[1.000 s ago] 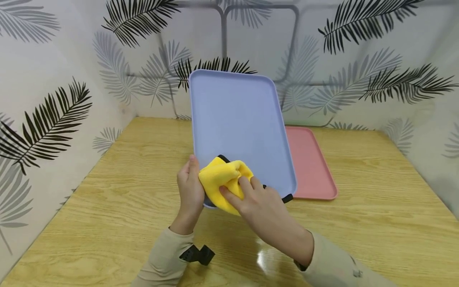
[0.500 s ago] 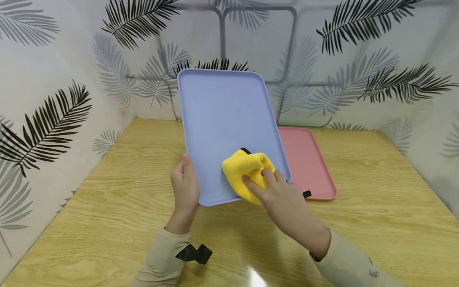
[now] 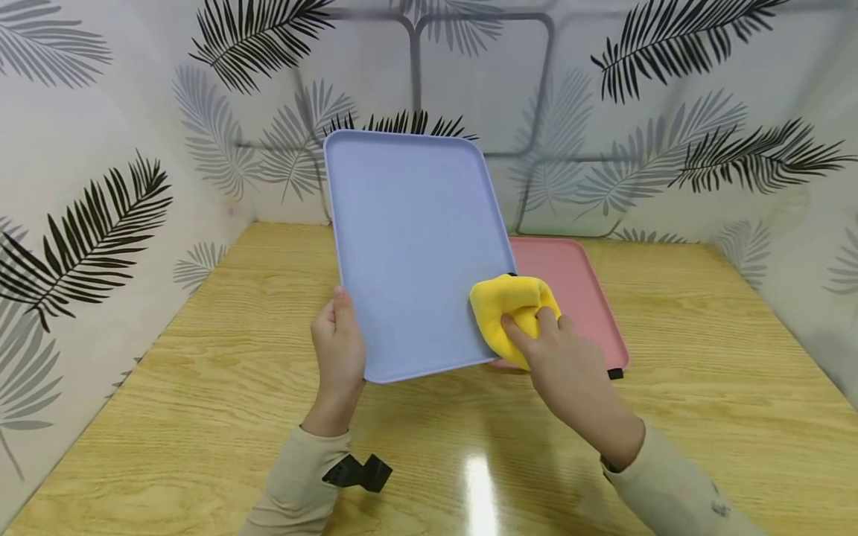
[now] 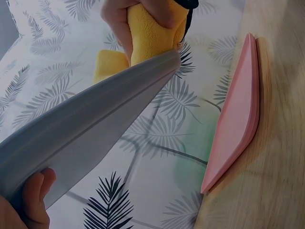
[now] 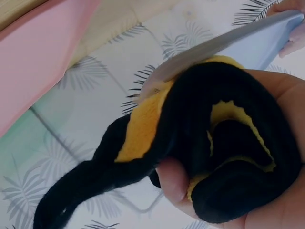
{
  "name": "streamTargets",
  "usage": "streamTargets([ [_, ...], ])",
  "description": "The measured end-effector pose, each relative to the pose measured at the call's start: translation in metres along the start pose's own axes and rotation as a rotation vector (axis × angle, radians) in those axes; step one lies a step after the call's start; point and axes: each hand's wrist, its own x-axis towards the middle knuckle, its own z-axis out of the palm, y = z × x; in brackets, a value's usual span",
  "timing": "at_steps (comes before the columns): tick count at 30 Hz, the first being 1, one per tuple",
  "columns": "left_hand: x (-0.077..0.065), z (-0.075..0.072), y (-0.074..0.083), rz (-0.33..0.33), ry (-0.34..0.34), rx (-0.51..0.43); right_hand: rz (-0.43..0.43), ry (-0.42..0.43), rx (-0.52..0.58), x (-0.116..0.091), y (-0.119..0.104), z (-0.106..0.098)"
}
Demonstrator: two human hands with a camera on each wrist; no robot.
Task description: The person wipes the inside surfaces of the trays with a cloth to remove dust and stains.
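Observation:
A light blue rectangular tray is held up at a tilt above the table. My left hand grips its left edge near the lower corner, thumb on the front; in the left wrist view, fingers curl against its underside. My right hand holds a bunched yellow cloth with black trim against the tray's lower right corner. From the right wrist, the black edging of the cloth shows folded in the palm, one end hanging loose.
A pink tray lies on the wooden table behind and right of the blue one, partly hidden by it and the cloth. A wall covering with leaf prints stands close behind the table.
My right hand has wiped the cloth rightward along the blue tray's lower part, from the left corner to the right one. The tray and my left hand have shifted slightly left.

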Motion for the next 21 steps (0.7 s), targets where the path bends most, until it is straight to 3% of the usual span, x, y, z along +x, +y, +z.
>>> streamTargets([
  [6, 0.002, 0.001, -0.002, 0.009, -0.016, -0.017, 0.038, -0.01, 0.081, -0.001, 0.006, 0.002],
  [11, 0.006, 0.003, -0.004, 0.03, -0.019, 0.033, 0.104, -0.032, 0.215, -0.002, 0.014, 0.006],
  [21, 0.013, -0.001, -0.019, -0.029, -0.011, 0.12, 0.202, 0.139, 0.385, -0.012, 0.035, 0.003],
])
